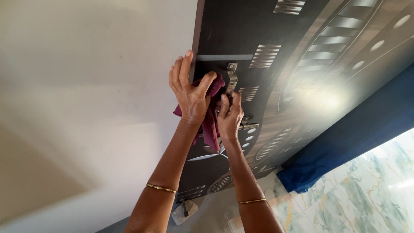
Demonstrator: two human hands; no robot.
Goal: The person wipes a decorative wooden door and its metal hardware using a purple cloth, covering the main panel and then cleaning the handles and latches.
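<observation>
left hand (pixel 189 97) presses maroon cloth (pixel 211 123) on door (pixel 276 77) | right hand (pixel 230 116) grips handle (pixel 232 80)

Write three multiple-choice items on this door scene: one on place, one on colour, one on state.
1. Where is the cloth?
A. On the floor
B. Against the door by the handle
C. On the curtain

2. What colour is the cloth?
A. Maroon
B. White
C. Yellow

3. What is the left hand doing?
A. Hanging free
B. Holding a bottle
C. Pressing the cloth to the door

Answers: 1 B, the cloth sits beside the metal handle; 2 A, it is dark red; 3 C, the fingers spread over the cloth, while the right hand grips by the handle.
</observation>
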